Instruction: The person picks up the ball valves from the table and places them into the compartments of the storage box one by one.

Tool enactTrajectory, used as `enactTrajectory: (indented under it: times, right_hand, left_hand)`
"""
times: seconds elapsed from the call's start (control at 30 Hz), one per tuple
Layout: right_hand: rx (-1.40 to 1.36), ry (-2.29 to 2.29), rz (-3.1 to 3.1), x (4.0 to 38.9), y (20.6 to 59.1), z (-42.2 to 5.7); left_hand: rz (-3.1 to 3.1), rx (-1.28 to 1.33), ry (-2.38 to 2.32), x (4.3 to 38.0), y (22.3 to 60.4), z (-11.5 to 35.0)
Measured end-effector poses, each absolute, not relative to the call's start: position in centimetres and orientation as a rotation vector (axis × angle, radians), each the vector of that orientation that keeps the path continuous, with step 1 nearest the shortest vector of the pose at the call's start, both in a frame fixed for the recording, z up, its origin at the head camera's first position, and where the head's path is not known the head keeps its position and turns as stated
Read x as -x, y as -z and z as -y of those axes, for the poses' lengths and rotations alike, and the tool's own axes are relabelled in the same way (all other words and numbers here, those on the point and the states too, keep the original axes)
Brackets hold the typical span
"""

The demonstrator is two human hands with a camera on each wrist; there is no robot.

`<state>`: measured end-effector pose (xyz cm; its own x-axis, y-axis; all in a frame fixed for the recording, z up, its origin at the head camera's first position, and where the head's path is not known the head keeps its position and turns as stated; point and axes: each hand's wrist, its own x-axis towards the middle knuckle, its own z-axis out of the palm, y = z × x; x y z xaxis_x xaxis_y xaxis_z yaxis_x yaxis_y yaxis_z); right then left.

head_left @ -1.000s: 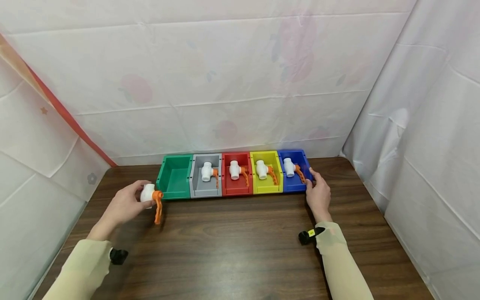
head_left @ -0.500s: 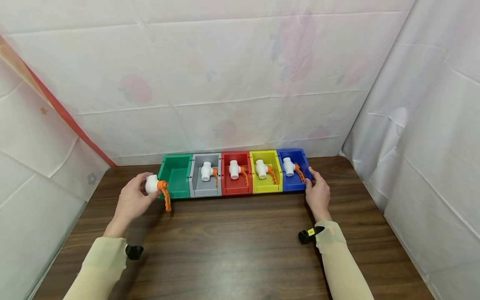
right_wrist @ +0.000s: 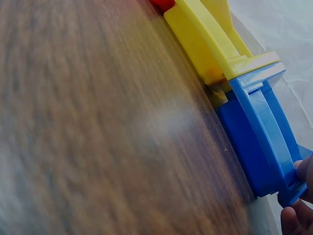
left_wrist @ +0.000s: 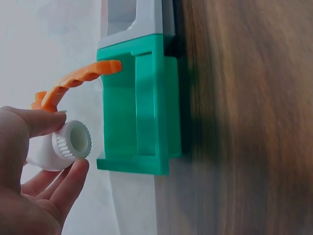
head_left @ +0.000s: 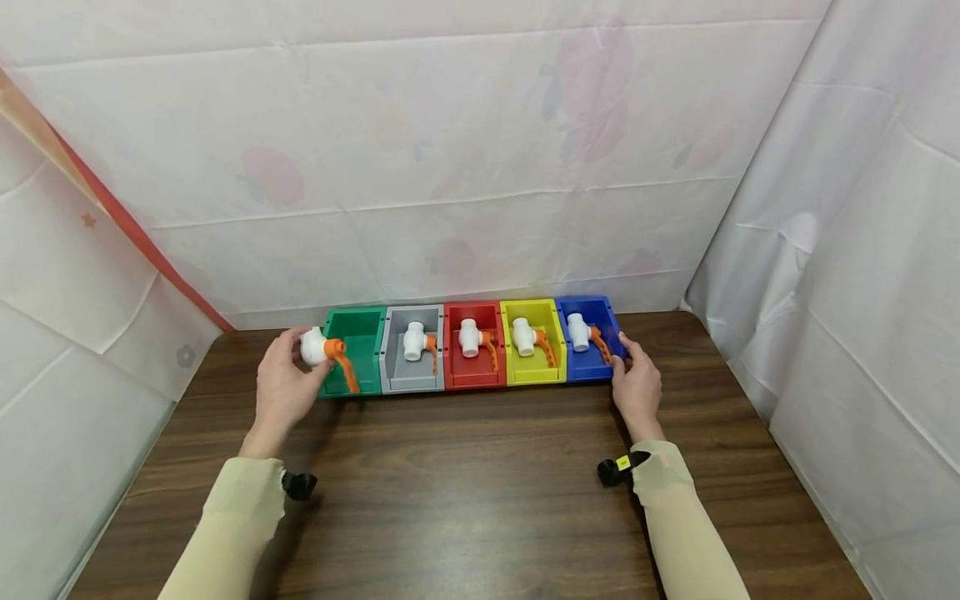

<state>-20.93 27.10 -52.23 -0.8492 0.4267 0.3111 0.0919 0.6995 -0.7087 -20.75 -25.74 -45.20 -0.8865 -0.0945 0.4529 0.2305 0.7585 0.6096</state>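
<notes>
My left hand (head_left: 285, 396) grips a white ball valve (head_left: 312, 348) with an orange lever. It holds the valve above the left edge of the green bin (head_left: 367, 382). In the left wrist view, thumb and fingers pinch the white body (left_wrist: 46, 152), and the orange lever (left_wrist: 80, 76) reaches across the green bin (left_wrist: 157, 103), whose inside is bare. My right hand (head_left: 637, 388) pinches the right side wall of the blue bin (right_wrist: 244, 144) at its front corner. A similar valve (head_left: 578, 332) lies in that bin.
Grey (head_left: 412, 387), red (head_left: 475, 380) and yellow (head_left: 536, 377) bins stand joined between green and blue, each with one valve in it. The row sits at the back of the wooden table (head_left: 465, 483), close to a white cloth backdrop (head_left: 450, 150).
My left hand has moved right and away from me with the valve, from beside the green bin to over its left edge. The right hand has stayed on the blue bin.
</notes>
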Motion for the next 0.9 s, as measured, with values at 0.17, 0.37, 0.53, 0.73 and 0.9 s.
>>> enactTrajectory:
  times: [0.17, 0.37, 0.53, 0.73, 0.9]
  right_hand:
    - [0.398, -0.993, 2.449, 20.9, 52.1, -27.1]
    - [0.403, -0.996, 2.452, 20.9, 52.1, -27.1]
    - [0.403, -1.005, 2.448, 20.8, 52.0, -27.1]
    - [0.39, -1.023, 2.447, 20.7, 52.0, -27.0]
    - [0.39, -1.018, 2.453, 20.8, 52.0, -27.0]
  left_hand:
    - [2.464, 0.066, 0.936, 21.4, 45.2, 25.0]
    - [2.463, 0.04, 0.897, 22.2, 45.5, 24.4]
    - [2.503, 0.018, 0.906, 22.7, 45.7, 24.0]
    - [2.538, 0.005, 0.892, 23.5, 45.6, 23.7]
    - [2.603, -0.009, 0.875, 23.8, 45.5, 23.3]
